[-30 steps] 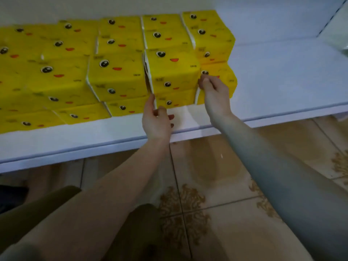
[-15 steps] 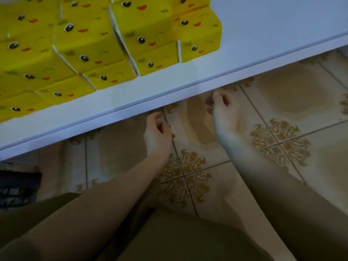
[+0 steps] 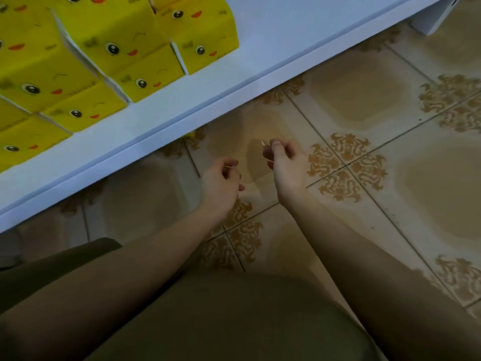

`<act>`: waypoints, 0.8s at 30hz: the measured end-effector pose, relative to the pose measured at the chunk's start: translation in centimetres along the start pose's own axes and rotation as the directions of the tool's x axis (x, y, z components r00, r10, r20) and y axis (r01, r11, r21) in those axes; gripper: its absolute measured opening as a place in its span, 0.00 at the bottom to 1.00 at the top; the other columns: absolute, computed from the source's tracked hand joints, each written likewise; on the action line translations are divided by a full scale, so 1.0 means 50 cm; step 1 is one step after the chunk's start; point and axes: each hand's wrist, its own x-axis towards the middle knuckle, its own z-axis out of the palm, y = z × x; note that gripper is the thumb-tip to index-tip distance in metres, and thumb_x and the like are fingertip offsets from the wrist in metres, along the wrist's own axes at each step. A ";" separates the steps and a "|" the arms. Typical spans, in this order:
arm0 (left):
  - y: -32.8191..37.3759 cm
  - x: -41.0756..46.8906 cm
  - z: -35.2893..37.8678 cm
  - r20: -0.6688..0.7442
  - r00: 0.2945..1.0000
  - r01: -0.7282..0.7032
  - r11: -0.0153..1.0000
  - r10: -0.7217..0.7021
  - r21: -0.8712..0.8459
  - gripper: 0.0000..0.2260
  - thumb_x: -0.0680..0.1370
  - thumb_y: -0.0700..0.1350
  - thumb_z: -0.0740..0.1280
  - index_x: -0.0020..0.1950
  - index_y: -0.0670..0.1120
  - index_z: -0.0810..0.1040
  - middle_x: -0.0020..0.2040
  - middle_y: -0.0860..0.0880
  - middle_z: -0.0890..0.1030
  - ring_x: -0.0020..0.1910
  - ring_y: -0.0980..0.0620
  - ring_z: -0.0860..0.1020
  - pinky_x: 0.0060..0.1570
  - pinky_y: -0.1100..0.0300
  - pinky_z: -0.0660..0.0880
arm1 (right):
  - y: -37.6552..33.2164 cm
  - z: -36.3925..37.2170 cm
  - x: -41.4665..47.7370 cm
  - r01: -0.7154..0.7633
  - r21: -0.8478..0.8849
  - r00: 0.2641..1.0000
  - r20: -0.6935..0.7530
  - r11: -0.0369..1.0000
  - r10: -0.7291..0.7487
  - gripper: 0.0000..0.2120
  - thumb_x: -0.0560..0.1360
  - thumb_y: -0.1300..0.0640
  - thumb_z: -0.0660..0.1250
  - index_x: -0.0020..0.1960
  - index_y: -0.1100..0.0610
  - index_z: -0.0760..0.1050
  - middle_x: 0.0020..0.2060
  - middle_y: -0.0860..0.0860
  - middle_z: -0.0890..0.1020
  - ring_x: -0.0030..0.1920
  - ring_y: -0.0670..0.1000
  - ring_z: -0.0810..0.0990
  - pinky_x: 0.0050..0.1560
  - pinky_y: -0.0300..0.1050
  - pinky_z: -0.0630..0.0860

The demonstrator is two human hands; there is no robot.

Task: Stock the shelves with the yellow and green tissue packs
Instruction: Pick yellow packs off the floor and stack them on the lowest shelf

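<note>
Two hands, both empty as far as I can judge from the head view. The left hand and right hand hang over the floor tiles below the shelf, fingers loosely curled round nothing. A pale fleck by the right thumb is too small to read.

The yellow tissue packs sit stacked on the shelf at upper left; no green packs are in sight. My worry is that the front stacks are not squarely aligned and stand near the lip, so a forearm knocking them on the way up could tip one off.

The packs look like soft, glossy film-wrapped blocks printed with eyes and red mouths, with white seams at the ends. The shelf is smooth white board, and the tiles are glazed beige with brown scrollwork.
</note>
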 end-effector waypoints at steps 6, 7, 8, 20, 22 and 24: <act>0.043 0.028 -0.002 0.172 0.977 -0.136 0.990 0.129 0.029 0.08 0.80 0.39 0.58 0.56 0.46 0.74 0.42 0.50 0.77 0.34 0.57 0.76 0.27 0.74 0.70 | -0.041 0.004 0.034 0.064 0.001 0.997 -0.032 0.998 -0.064 0.10 0.78 0.60 0.61 0.39 0.50 0.74 0.38 0.50 0.80 0.47 0.53 0.81 0.56 0.53 0.77; 0.061 0.044 -0.009 0.211 0.963 -0.175 0.984 0.166 0.027 0.07 0.80 0.39 0.59 0.54 0.47 0.73 0.42 0.50 0.77 0.35 0.57 0.77 0.27 0.74 0.69 | -0.056 0.012 0.046 0.099 -0.003 0.995 -0.030 0.995 -0.099 0.10 0.78 0.59 0.61 0.39 0.49 0.74 0.38 0.49 0.80 0.47 0.52 0.81 0.55 0.53 0.78; 0.079 0.063 -0.020 0.229 0.953 -0.209 0.978 0.199 0.018 0.06 0.80 0.39 0.59 0.53 0.48 0.73 0.42 0.50 0.77 0.35 0.56 0.77 0.27 0.74 0.69 | -0.074 0.024 0.058 0.133 0.003 0.991 -0.021 0.991 -0.133 0.10 0.78 0.59 0.61 0.40 0.49 0.74 0.38 0.49 0.80 0.46 0.52 0.81 0.54 0.51 0.78; 0.101 0.187 -0.177 -0.226 0.971 -0.112 0.983 0.077 -0.145 0.18 0.80 0.41 0.60 0.69 0.43 0.66 0.53 0.47 0.74 0.36 0.57 0.78 0.34 0.62 0.77 | -0.242 0.211 0.185 0.342 -0.244 0.932 0.214 0.907 -0.293 0.20 0.78 0.62 0.58 0.70 0.60 0.63 0.67 0.53 0.70 0.64 0.49 0.69 0.58 0.38 0.66; 0.092 0.188 -0.185 -0.244 0.968 -0.102 0.983 0.062 -0.153 0.21 0.80 0.40 0.59 0.73 0.43 0.61 0.57 0.46 0.73 0.36 0.57 0.77 0.35 0.61 0.77 | -0.233 0.216 0.191 0.346 -0.253 0.929 0.224 0.903 -0.294 0.19 0.78 0.64 0.56 0.69 0.60 0.65 0.65 0.53 0.72 0.59 0.48 0.71 0.54 0.37 0.66; 0.087 0.188 -0.192 -0.252 0.966 -0.107 0.982 0.065 -0.157 0.23 0.80 0.40 0.59 0.75 0.44 0.58 0.59 0.45 0.73 0.35 0.57 0.77 0.36 0.59 0.77 | -0.228 0.214 0.196 0.337 -0.239 0.933 0.213 0.911 -0.290 0.18 0.79 0.64 0.56 0.68 0.60 0.66 0.64 0.54 0.73 0.61 0.50 0.72 0.56 0.39 0.68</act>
